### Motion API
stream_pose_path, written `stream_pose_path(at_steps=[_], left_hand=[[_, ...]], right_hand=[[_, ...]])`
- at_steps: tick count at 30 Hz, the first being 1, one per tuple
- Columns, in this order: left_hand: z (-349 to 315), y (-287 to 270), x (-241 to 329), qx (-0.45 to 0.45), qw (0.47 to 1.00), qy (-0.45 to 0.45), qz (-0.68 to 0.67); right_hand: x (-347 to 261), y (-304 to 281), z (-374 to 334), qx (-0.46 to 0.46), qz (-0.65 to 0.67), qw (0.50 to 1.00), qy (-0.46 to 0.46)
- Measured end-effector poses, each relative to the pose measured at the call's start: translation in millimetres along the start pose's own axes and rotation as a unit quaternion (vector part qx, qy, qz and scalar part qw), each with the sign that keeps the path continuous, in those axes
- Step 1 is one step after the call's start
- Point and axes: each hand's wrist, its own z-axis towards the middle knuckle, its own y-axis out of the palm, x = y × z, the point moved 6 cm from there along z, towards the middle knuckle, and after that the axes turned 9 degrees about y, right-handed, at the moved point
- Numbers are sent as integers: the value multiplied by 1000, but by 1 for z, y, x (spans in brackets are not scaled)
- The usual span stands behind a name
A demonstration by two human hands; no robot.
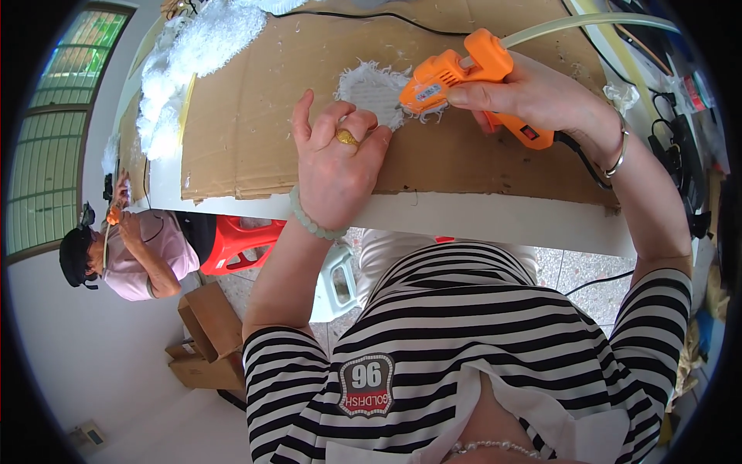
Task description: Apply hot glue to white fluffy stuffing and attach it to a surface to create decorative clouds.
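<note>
My right hand (pixel 533 97) is closed round an orange hot glue gun (pixel 452 77), its nozzle pointing left. A pale translucent glue stick (pixel 595 19) runs out of its back end in a long curve. The tip meets the right side of a small white fabric piece (pixel 367 87) with frayed, fringed edges, flat on the cardboard. My left hand (pixel 336 158) rests at the near left edge of this piece. Its little finger is raised, the others are bent, and thumb and forefinger close on the fabric's edge; the fingertips are partly hidden.
A large cardboard sheet (pixel 255 147) covers the white table (pixel 495 220). Fluffy white material (pixel 193 54) is heaped at the far left. A black cord (pixel 386 15) crosses the back. At left another person (pixel 147 255) sits by a red stool (pixel 239 243). Cardboard boxes (pixel 209 332) stand on the floor.
</note>
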Motion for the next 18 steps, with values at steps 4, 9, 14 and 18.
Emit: stream_pose_path(at_steps=[4, 9, 14, 18], left_hand=[[-1, 0, -1, 0, 1000, -3, -4], [-2, 0, -1, -3, 1000, 4, -4], [-1, -1, 1, -1, 1000, 15, -2], [-2, -1, 1, -6, 1000, 20, 2]], right_hand=[[4, 0, 1, 12, -12, 1000, 17], [3, -1, 0, 7, -19, 999, 28], [2, 1, 2, -26, -35, 997, 62], [0, 1, 0, -27, -40, 996, 68]])
